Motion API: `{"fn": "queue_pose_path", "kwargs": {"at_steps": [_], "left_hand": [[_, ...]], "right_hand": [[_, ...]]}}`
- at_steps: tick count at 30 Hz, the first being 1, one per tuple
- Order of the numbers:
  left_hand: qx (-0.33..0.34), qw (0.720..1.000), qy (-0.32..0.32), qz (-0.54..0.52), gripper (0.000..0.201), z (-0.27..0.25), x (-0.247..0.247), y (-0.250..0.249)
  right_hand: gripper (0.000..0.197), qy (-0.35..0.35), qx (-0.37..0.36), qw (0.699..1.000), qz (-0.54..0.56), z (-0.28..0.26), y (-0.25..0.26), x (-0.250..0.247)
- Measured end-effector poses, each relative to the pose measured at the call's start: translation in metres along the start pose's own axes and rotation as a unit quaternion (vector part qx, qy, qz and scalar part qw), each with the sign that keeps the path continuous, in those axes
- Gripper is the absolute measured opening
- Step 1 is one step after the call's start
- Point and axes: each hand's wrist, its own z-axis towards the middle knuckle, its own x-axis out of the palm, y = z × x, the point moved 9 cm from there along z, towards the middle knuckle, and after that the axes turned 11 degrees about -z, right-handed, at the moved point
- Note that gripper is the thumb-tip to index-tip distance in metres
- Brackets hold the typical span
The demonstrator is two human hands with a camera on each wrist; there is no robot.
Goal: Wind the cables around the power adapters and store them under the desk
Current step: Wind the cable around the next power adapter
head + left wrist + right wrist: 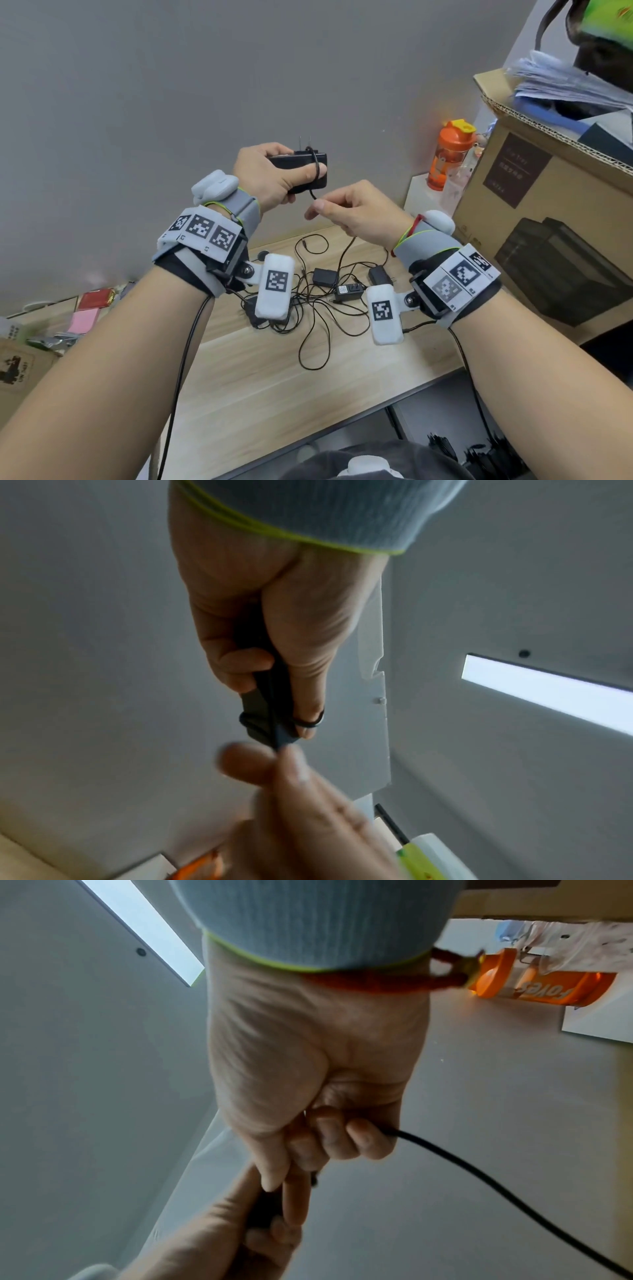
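Observation:
My left hand point(274, 174) grips a black power adapter point(301, 164) raised above the desk, its prongs pointing up. A turn of its thin black cable point(317, 171) loops over the adapter and my thumb point(310, 718). Just below and to the right, my right hand point(346, 212) pinches the same cable point(479, 1172) between thumb and fingers, and the cable trails down toward the desk. Several more black adapters point(323, 277) lie in a tangle of cables point(315, 329) on the wooden desk point(260, 394) under my wrists.
A large cardboard box point(548, 219) with papers on top fills the right of the desk. An orange bottle point(448, 154) stands on a white box beside it. Small packets and a pink pad point(84, 320) lie at the left. A grey wall runs behind the desk.

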Motion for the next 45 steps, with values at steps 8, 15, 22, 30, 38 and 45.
{"fn": "queue_pose_path", "kwargs": {"at_steps": [8,15,22,30,38,45], "left_hand": [[-0.024,0.992,0.057,0.107,0.035,-0.005,0.001,0.026],[-0.010,0.981,0.130,0.147,0.033,-0.014,0.020,0.012],[-0.008,0.969,0.173,0.175,0.032,-0.019,0.027,0.011],[0.009,0.977,0.196,0.082,0.026,-0.027,0.040,-0.004],[0.020,0.997,0.060,-0.034,0.030,-0.012,0.017,-0.011],[0.003,0.998,0.008,0.056,0.047,0.000,-0.007,0.010]], "right_hand": [[0.022,-0.068,-0.014,0.998,-0.013,0.006,0.007,-0.035],[0.018,-0.107,-0.023,0.993,0.039,0.015,0.004,-0.050],[0.018,-0.130,-0.040,0.988,0.066,0.015,0.004,-0.059],[0.017,-0.137,-0.013,0.988,0.075,0.018,-0.018,-0.053],[0.025,-0.030,0.022,0.997,0.063,0.010,-0.025,0.002],[0.025,-0.025,0.001,1.000,-0.009,0.002,0.006,-0.008]]}}
